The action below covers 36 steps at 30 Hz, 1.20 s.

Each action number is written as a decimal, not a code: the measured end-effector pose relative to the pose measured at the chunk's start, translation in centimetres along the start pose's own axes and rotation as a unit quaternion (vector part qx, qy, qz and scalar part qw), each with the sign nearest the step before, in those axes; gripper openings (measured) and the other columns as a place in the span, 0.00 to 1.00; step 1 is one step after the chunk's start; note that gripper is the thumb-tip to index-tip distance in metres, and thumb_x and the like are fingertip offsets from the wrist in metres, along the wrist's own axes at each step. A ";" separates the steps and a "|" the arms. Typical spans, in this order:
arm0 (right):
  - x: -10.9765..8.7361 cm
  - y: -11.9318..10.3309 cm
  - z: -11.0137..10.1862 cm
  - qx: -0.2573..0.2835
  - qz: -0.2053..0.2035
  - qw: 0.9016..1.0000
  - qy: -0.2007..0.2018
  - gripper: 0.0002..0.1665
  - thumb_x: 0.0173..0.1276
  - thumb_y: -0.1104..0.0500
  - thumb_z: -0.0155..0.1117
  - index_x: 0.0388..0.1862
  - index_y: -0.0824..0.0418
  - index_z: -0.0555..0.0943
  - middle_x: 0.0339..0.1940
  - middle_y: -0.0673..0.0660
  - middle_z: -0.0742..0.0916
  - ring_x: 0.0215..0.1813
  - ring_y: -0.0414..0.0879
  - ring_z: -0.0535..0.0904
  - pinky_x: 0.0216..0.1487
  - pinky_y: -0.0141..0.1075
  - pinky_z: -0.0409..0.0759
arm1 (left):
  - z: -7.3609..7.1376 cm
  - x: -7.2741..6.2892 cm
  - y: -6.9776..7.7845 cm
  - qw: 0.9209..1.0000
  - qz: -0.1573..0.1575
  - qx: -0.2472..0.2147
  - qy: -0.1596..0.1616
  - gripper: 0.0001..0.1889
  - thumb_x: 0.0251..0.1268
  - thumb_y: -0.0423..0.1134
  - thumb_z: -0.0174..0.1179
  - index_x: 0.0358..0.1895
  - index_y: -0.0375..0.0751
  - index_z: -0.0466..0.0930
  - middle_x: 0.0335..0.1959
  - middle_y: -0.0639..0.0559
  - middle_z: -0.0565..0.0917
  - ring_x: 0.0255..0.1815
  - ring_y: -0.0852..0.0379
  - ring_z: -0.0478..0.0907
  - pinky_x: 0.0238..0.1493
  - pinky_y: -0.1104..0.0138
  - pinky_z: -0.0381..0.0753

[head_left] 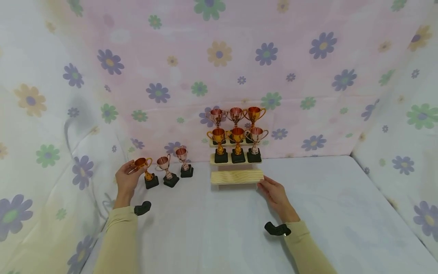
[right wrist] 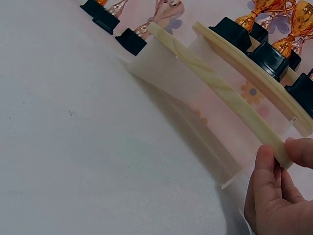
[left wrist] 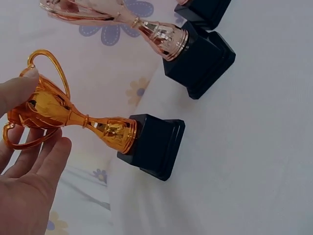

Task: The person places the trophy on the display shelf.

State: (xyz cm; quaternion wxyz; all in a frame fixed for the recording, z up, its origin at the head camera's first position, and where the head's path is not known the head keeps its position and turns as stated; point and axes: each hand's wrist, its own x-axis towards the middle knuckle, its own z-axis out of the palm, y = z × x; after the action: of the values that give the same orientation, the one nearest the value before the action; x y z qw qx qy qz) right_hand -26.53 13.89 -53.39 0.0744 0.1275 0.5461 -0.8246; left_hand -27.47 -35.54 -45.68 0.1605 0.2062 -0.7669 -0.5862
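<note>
1. Head view: the left hand (head_left: 127, 178) grips the bowl of a gold trophy cup (head_left: 148, 176), at the left of the worktop (head_left: 202, 228), beside two rose-gold trophy cups (head_left: 164, 164).
2. The right hand (head_left: 276, 194) pinches the right end of the wooden bottom step (head_left: 236, 177).
3. Six more trophies (head_left: 237, 134) stand on the two upper tiers (head_left: 213, 159).

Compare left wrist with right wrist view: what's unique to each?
Only left wrist: the left hand holding the gold trophy by its bowl.
Only right wrist: the right hand pinching the wooden bottom shelf, and the trophy-lined shelf above.
Both: the gold trophy's base, parts of two rose-gold trophies, white tablecloth and floral backdrop.
</note>
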 end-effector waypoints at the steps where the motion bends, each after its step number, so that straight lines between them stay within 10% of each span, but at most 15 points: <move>1: 0.0 0.0 0.0 0.001 -0.001 1.000 -0.002 0.31 0.79 0.68 0.54 0.75 0.77 0.61 0.69 0.67 0.73 0.43 0.32 0.84 0.56 0.25 0.83 | 0.1 0.0 -0.1 1.000 0.003 -0.001 0.004 0.35 0.68 0.38 0.67 0.76 0.36 0.64 0.70 0.37 0.72 0.63 0.49 0.74 0.64 0.69 0.80; 8: -0.3 0.0 0.0 0.010 -0.003 1.000 -0.005 0.31 0.77 0.70 0.55 0.74 0.79 0.61 0.52 0.57 0.83 0.43 0.34 0.85 0.55 0.27 0.84 | 0.4 -0.1 -0.6 0.999 0.004 -0.033 0.036 0.32 0.63 0.39 0.72 0.69 0.35 0.72 0.51 0.55 0.77 0.44 0.67 0.75 0.38 0.86 0.78; 23: -0.2 0.0 -0.1 -0.002 0.003 1.000 0.007 0.30 0.77 0.68 0.56 0.74 0.77 0.64 0.58 0.61 0.80 0.43 0.35 0.84 0.54 0.27 0.85 | -2.3 -5.0 3.7 0.971 0.085 -0.180 0.129 0.26 0.50 0.34 0.80 0.55 0.36 0.83 0.42 0.59 0.82 0.39 0.65 0.82 0.39 0.84 0.82; 30: -0.2 -0.1 -0.3 -0.008 0.005 1.000 0.011 0.30 0.77 0.68 0.57 0.74 0.77 0.64 0.63 0.65 0.78 0.44 0.34 0.84 0.54 0.26 0.85 | 0.6 -8.8 5.6 0.976 0.185 -0.115 0.025 0.23 0.55 0.28 0.75 0.55 0.30 0.82 0.43 0.61 0.85 0.42 0.65 0.83 0.44 0.83 0.83; 36: 0.0 -0.1 -0.1 -0.006 -0.002 1.000 0.008 0.30 0.77 0.69 0.57 0.73 0.77 0.64 0.65 0.67 0.77 0.43 0.34 0.84 0.54 0.26 0.85 | 7.3 -11.7 6.1 0.949 0.273 -0.091 -0.125 0.22 0.53 0.22 0.74 0.53 0.27 0.82 0.44 0.51 0.85 0.40 0.63 0.83 0.44 0.74 0.88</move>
State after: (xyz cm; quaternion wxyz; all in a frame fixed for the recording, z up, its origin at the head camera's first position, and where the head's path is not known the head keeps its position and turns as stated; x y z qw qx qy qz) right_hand -26.54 14.02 -53.32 0.0694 0.1322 0.5516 -0.8207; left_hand -21.69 -22.11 -41.76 0.2356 -0.1017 -0.7513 -0.6080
